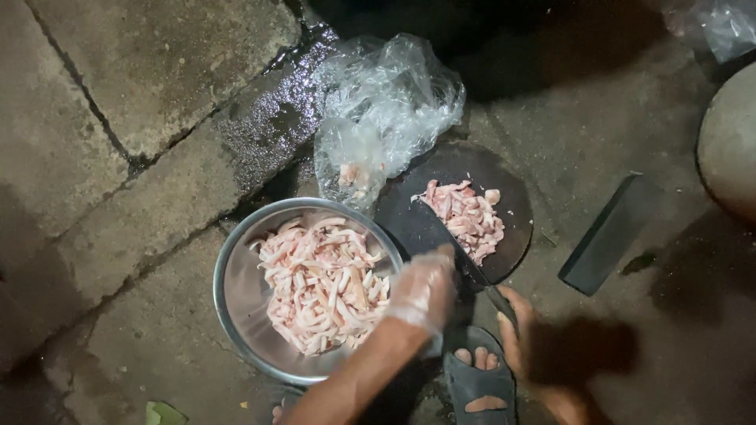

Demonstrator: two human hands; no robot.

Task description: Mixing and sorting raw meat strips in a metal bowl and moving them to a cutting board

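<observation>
Left hand in clear plastic glove, loosely curled over round steel bowl of pale meat strips; right hand gripping dark-handled knife on round dark cutting board.

Gloved left hand, right hand clenched

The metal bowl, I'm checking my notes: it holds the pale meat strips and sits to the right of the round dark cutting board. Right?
Not quite. In the head view the metal bowl with the meat strips sits to the left of the cutting board, not right.
</observation>
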